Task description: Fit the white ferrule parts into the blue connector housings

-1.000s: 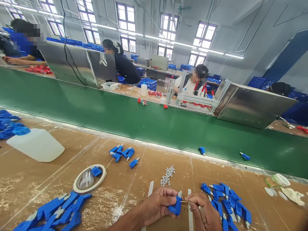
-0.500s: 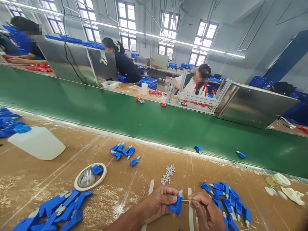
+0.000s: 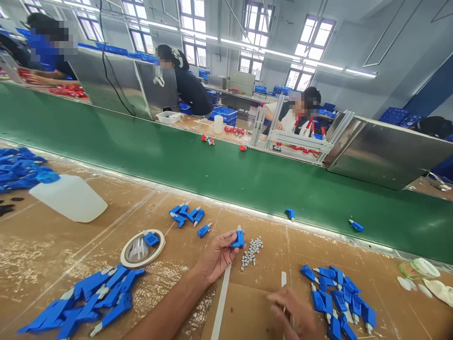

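Observation:
Between the thumb and fingers of my left hand (image 3: 220, 255) is a blue plastic part (image 3: 238, 238) with a grey tip pointing up. It hangs just left of a small heap of grey pieces (image 3: 252, 252) on the brown board. My right hand (image 3: 292, 314) is low at the centre right, over the board, blurred by motion; whether it holds anything cannot be made out. To its right lies a pile of blue parts (image 3: 339, 297) with grey tips. Another blue pile (image 3: 88, 297) lies at the lower left, and a small group (image 3: 186, 215) sits beyond my left forearm.
A tape ring (image 3: 161, 248) with a blue part on it lies at the left, near a translucent jug (image 3: 71, 198). A green belt (image 3: 212, 165) crosses beyond, carrying a few parts. At the right is a clear jar (image 3: 419, 268). People sit across the belt.
My left hand has moved forward and left with the blue part, up beside the grey pieces. My right hand has come away from that part; the thin stick between them no longer shows.

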A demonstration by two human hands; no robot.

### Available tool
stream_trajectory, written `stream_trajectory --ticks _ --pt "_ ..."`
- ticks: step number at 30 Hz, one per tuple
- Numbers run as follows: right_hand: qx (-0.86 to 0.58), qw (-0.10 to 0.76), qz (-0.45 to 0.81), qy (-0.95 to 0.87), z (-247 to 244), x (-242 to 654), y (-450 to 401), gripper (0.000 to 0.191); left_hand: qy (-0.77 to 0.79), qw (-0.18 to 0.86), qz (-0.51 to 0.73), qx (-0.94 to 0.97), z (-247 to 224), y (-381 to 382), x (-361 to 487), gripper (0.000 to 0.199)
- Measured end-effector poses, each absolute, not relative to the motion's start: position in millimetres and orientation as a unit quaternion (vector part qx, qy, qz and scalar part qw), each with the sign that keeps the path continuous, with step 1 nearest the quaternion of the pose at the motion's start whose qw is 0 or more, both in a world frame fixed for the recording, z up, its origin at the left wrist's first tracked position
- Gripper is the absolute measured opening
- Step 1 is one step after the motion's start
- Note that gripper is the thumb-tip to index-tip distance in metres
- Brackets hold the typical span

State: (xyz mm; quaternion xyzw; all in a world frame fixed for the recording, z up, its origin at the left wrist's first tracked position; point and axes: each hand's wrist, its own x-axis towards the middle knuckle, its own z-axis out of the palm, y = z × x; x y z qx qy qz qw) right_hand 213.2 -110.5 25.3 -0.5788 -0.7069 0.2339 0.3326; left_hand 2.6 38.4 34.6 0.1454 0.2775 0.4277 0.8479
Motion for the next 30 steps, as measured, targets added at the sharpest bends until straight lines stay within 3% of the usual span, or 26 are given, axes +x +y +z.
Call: stream_trajectory --ticks 5,14,19,26,30 --pt "-0.607 0.206 0.191 -0.743 40.7 211.8 -50.7 0.023 0.271 0.848 0.429 0.151 30.4 35.6 10.3 0.005" --pt "-0.673 0.111 0.185 -0.708 49.6 179.5 -22.5 0.010 0.266 0.858 0.414 0.151 26.2 33.4 18.6 0.009" --pt "-0.693 0.065 0.188 -0.693 52.6 175.5 -14.4 0.013 0.267 0.859 0.409 0.152 26.6 34.1 18.1 0.012" --pt "-0.687 0.129 0.253 -0.669 49.9 189.9 -23.9 0.017 0.260 0.861 0.406 0.164 29.6 29.5 20.3 0.024" --pt "-0.653 0.214 0.370 -0.625 44.2 208.2 -36.2 0.042 0.249 0.869 0.386 0.184 30.8 22.8 23.4 0.033"
